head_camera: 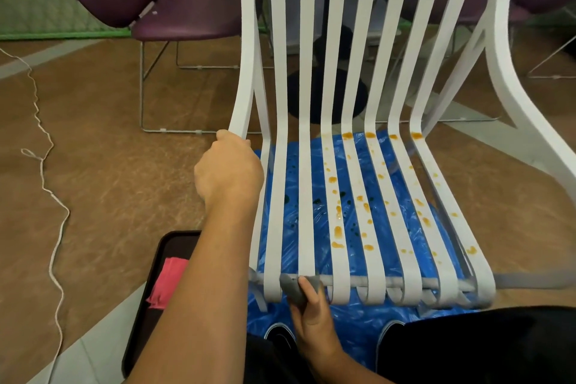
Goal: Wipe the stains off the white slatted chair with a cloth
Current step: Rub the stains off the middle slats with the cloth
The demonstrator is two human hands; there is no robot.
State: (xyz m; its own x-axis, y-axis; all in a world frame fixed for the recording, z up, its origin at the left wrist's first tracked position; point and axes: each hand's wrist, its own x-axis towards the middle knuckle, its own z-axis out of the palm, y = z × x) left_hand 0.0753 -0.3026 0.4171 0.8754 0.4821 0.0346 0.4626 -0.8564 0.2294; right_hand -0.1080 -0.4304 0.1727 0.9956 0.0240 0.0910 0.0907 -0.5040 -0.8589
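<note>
The white slatted chair (307,196) stands right in front of me. Orange stains (338,231) spot the middle and right seat slats; the left slats look clean. My left hand (229,170) grips the chair's left frame where seat meets back. My right hand (308,315) holds a grey cloth (294,288) against the curled front end of a left-middle slat.
A blue plastic sheet (352,326) lies on the floor under the chair. A dark tray (146,315) with a pink cloth (166,282) sits at the lower left. Purple chairs (193,6) stand behind. A white cord (51,196) runs along the brown floor at left.
</note>
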